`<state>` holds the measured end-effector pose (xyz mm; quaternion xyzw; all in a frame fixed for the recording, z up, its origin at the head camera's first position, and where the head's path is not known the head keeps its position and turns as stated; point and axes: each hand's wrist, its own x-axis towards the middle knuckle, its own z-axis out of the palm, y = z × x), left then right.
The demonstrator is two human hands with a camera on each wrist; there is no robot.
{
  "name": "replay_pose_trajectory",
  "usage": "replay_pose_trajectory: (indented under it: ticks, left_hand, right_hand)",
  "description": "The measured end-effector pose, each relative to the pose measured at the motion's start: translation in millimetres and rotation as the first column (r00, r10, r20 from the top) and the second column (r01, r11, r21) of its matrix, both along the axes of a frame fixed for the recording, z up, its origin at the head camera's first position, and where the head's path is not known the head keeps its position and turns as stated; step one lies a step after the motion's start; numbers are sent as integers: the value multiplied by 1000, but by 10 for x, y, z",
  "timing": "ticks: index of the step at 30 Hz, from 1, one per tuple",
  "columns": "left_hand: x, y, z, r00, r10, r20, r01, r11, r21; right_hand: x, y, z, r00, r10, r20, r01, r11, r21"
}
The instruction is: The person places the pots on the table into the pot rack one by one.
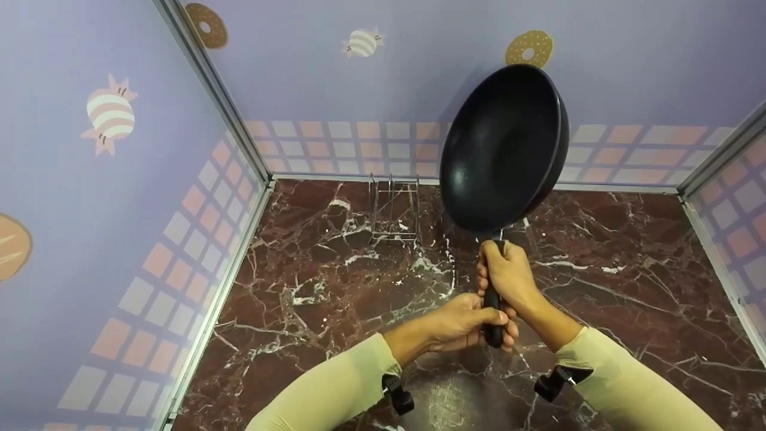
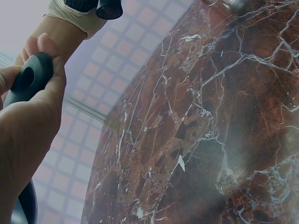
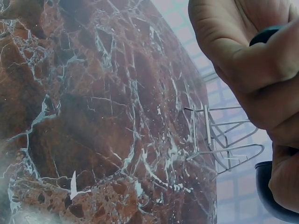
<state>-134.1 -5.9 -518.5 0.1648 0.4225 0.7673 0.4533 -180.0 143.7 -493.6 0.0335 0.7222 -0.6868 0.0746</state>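
A black wok-like frying pan [image 1: 505, 143] is held up off the surface, its inside facing me and its handle pointing down toward me. My right hand [image 1: 508, 272] grips the upper handle close to the pan. Lower down, my left hand [image 1: 470, 323] holds the handle's end, with the thumb laid across it. The left wrist view shows the handle's end [image 2: 37, 74], which has a hole, between thumb and fingers. In the right wrist view the curled right hand [image 3: 261, 70] covers most of the handle, and part of the pan [image 3: 275, 196] shows below.
A wire rack [image 1: 395, 209] stands on the dark red marbled surface [image 1: 371, 281] near the back wall, left of the pan. Patterned walls [image 1: 335, 78] enclose the surface at the back, left and right, with metal strips [image 1: 221, 90] along the corners.
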Motion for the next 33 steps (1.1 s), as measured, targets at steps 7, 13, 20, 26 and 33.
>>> replay_pose_trajectory:
  ticks: [7, 13, 20, 26, 33]
  left_hand:
    - [-15, -63, 29, 1000, 8, -12, -8, 1000, -4]
    - [-17, -142, 49, 1000, 17, -20, -17, 1000, -20]
    - [-23, -216, 56, 1000, 22, -21, -22, 1000, -3]
    - [-16, -270, 33, 999, 47, -3, -47, 999, 5]
    - [-12, -352, 67, 998, 59, -26, -59, 998, 22]
  right_hand:
    - [-24, -70, 49, 1000, -11, -19, 12, 999, 44]
    - [-24, -157, 92, 999, -24, -25, 26, 995, 94]
    - [-43, -271, 105, 997, -38, -71, 45, 993, 106]
    - [-48, -367, 125, 994, -35, -104, 48, 991, 127]
    - [-70, -453, 176, 991, -24, -135, 47, 983, 175]
